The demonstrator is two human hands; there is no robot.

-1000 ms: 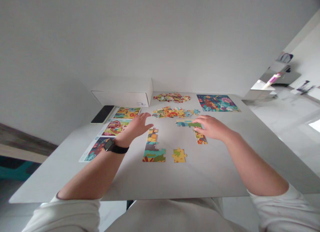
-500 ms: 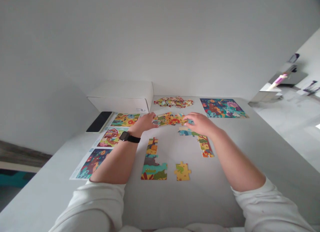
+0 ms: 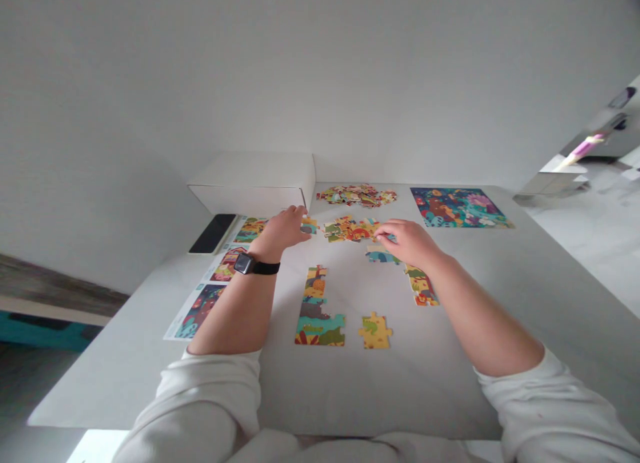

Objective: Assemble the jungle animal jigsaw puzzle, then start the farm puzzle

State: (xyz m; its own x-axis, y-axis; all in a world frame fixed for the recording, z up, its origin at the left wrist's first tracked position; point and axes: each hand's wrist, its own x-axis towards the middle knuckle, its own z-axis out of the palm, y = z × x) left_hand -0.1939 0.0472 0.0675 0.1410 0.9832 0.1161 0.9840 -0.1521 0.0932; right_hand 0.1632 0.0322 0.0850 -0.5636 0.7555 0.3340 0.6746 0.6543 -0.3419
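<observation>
My left hand [image 3: 286, 231], with a black watch [image 3: 244, 263] on its wrist, is left of a cluster of loose jigsaw pieces [image 3: 350, 230]. Its thumb and fingers are apart around a puzzle piece [image 3: 309, 226]; I cannot tell whether they touch it. My right hand [image 3: 406, 240] has its fingertips together at the cluster's right end, hiding whatever they pinch. Below it are a blue joined strip [image 3: 381, 254] and a right edge section [image 3: 421, 286]. A joined left corner section [image 3: 317, 323] and a single yellow piece with a green animal [image 3: 376, 330] lie nearer me.
A heap of mixed pieces [image 3: 356, 195] lies by the wall. To its right is a dark, colourful picture [image 3: 457, 208]. A white box [image 3: 250, 183] stands at the back left, with a phone [image 3: 213, 234] before it and a printed picture sheet [image 3: 203, 310] partly under my left arm.
My left hand has moved a little left and its fingers have spread. A piece now lies apart from the cluster beside it. My right fingertips have drawn together. The view has shifted slightly.
</observation>
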